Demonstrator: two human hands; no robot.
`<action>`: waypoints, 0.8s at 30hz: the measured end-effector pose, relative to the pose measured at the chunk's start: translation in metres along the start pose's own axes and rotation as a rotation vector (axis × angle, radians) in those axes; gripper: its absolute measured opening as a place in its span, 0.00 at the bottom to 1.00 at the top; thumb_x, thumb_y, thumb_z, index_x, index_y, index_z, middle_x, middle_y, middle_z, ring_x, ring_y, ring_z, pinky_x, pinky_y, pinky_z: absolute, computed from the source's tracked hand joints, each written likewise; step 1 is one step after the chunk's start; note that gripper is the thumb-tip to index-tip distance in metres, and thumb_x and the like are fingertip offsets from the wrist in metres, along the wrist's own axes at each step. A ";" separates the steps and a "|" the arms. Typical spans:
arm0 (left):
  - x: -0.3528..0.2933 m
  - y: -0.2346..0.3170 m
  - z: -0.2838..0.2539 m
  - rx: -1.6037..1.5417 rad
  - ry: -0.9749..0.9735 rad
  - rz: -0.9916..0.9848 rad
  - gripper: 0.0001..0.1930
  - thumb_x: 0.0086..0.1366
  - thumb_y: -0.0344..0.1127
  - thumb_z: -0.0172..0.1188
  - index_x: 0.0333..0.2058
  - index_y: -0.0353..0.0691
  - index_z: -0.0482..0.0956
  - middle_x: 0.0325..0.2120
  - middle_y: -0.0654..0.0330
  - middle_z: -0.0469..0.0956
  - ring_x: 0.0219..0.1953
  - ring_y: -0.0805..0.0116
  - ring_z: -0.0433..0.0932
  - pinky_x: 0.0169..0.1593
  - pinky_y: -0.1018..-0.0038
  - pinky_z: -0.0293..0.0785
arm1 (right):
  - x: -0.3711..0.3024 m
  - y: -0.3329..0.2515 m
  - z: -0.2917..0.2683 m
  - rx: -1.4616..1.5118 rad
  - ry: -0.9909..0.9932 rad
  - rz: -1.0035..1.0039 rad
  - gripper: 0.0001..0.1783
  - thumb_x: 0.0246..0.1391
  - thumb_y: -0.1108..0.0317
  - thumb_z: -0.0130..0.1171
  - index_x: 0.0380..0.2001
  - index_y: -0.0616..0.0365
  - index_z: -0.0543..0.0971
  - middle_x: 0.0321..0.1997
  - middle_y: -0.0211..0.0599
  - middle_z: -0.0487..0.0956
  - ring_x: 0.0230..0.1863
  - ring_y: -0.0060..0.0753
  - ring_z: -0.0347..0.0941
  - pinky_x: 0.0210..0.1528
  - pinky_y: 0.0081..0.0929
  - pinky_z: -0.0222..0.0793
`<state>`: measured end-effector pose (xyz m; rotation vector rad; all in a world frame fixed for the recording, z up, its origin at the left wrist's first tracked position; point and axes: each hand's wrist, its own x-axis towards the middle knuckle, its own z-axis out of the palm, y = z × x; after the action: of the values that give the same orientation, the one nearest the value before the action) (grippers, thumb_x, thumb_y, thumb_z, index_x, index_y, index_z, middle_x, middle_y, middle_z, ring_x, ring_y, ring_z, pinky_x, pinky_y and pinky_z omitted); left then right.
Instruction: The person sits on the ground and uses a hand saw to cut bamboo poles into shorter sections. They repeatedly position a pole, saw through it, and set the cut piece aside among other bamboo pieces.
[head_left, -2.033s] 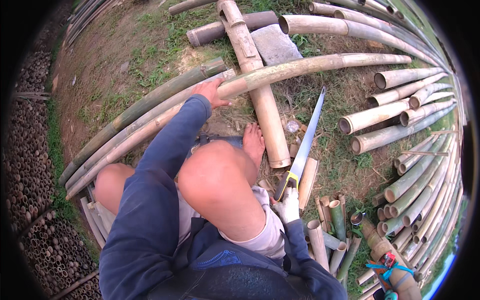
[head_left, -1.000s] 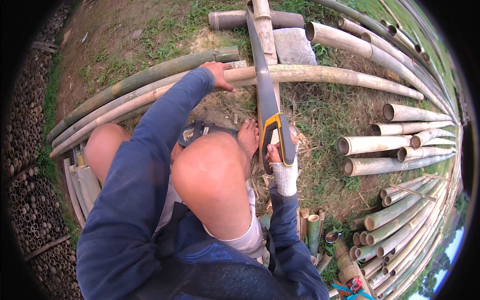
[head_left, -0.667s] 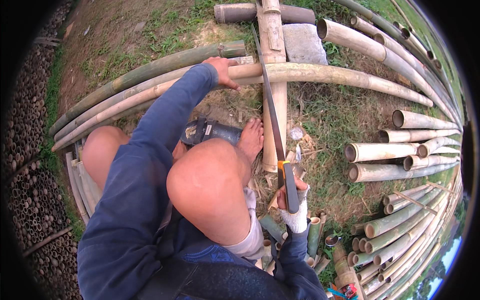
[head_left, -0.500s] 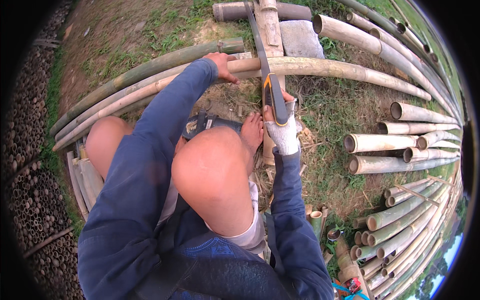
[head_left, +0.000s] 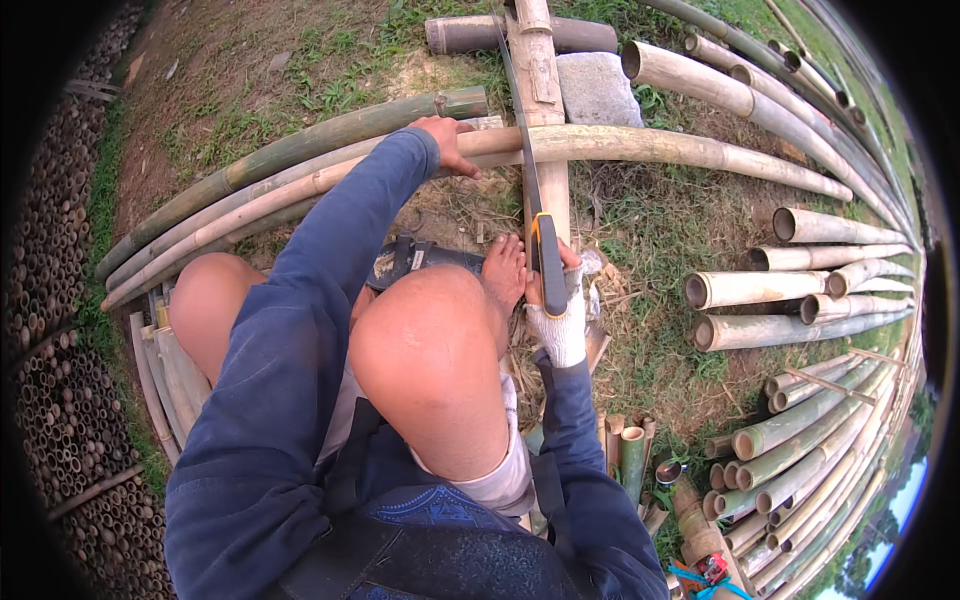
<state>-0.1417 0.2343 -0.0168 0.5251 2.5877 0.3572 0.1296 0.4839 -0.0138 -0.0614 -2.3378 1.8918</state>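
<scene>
A smooth, pale, jointed bamboo pole runs beneath the bare left hand, curled over it with thumb spread, and onward across a rough-faced bamboo support, where the thin metal blade of a handsaw crosses it, its dark, yellow-edged handle clasped in the knit-wrapped right hand.

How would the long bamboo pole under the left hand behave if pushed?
The pole is round, so it may roll on the bamboo beam beneath unless the left hand steadies it. Its thick, jointed form suggests stiffness. Nearby cut poles have hollow ends, so it is probably light for its size.
</scene>
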 end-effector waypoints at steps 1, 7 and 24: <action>-0.004 0.002 0.000 -0.004 0.025 0.002 0.50 0.41 0.71 0.76 0.62 0.51 0.79 0.50 0.47 0.85 0.54 0.43 0.83 0.62 0.55 0.75 | 0.017 0.006 0.009 0.056 -0.027 -0.044 0.28 0.61 0.78 0.61 0.63 0.65 0.68 0.56 0.40 0.76 0.55 0.28 0.75 0.56 0.29 0.74; -0.017 -0.007 -0.010 -0.026 0.180 -0.013 0.50 0.45 0.74 0.74 0.66 0.59 0.76 0.54 0.49 0.83 0.58 0.47 0.80 0.65 0.55 0.73 | 0.038 0.012 0.015 0.043 0.016 -0.190 0.27 0.63 0.77 0.59 0.64 0.63 0.67 0.62 0.43 0.75 0.60 0.31 0.73 0.62 0.30 0.70; -0.021 0.047 0.058 0.245 0.472 -0.026 0.43 0.51 0.52 0.78 0.64 0.49 0.70 0.47 0.54 0.79 0.53 0.53 0.81 0.57 0.58 0.79 | 0.030 -0.022 0.010 0.128 0.010 -0.026 0.28 0.63 0.77 0.59 0.66 0.63 0.66 0.61 0.45 0.75 0.60 0.33 0.73 0.64 0.31 0.69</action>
<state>-0.0816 0.2760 -0.0426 0.5419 3.1174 0.1680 0.0994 0.4726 0.0077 -0.0267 -2.1946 2.0180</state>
